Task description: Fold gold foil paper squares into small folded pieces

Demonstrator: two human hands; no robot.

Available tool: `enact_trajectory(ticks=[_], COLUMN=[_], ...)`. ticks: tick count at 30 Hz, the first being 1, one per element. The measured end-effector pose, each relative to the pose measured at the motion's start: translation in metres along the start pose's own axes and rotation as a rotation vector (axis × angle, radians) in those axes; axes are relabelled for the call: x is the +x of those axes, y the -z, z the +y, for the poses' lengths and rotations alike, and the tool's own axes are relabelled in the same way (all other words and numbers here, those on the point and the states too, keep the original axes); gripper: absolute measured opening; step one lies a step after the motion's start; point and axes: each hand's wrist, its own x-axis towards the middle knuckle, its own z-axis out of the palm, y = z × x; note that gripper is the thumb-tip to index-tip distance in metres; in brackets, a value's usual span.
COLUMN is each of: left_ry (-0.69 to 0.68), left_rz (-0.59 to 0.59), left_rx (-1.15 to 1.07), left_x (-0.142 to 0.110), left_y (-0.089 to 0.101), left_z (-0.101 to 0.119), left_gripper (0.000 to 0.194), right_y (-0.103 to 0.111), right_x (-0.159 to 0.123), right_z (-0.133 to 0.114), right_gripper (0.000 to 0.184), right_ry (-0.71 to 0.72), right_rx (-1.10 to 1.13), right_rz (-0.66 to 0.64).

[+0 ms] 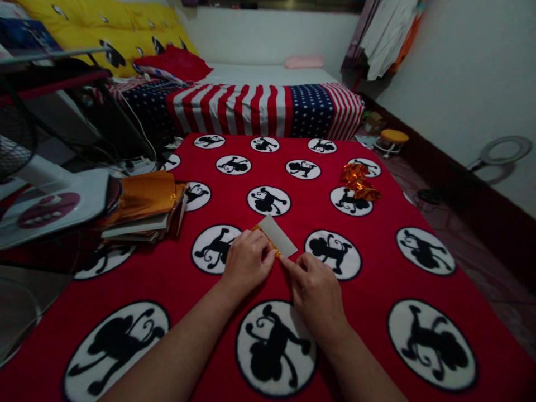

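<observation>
A small sheet of gold foil paper (281, 237), its pale back facing up and a gold strip along its near edge, lies on a red blanket (234, 215) printed with black monkeys in white circles. My left hand (250, 258) is closed on the sheet's near left side, thumb and fingers together at the gold strip. At the strip's near corner, the index finger of my right hand (316, 285) touches the paper, with its other fingers curled under. The right thumb is mostly hidden.
To the left, a stack of gold paper sheets (146, 198) sits by a white fan base (54, 204). Crumpled or folded gold foil pieces (359, 181) lie at the far right of the blanket. Beyond are a bed with a striped cover (234, 109) and a yellow stool (394, 136).
</observation>
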Motion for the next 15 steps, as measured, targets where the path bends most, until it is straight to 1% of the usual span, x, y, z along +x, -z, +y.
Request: enact_trajectory(ticks=[5,11,15], left_ry=[0.009,0.022,0.036], left_rz=[0.002,-0.008,-0.002], left_rx=[0.001,-0.002,-0.053], left_x=[0.0002,0.0000,-0.0004], left_y=[-0.0009,-0.0023,-0.0046], left_z=[0.0003,0.0007,-0.0022], left_gripper=[0.015,0.015,0.012], right_y=[-0.0002,0.0009,0.0020], right_x=[0.0003,0.0003,-0.0005], right_z=[-0.0025,-0.0056,-0.0070], right_gripper=[0.035,0.033,0.034], right_ry=[-0.007,-0.029,-0.047], right_rx=[-0.009,-0.052,-0.081], right_rz=[0.017,-0.024,-0.050])
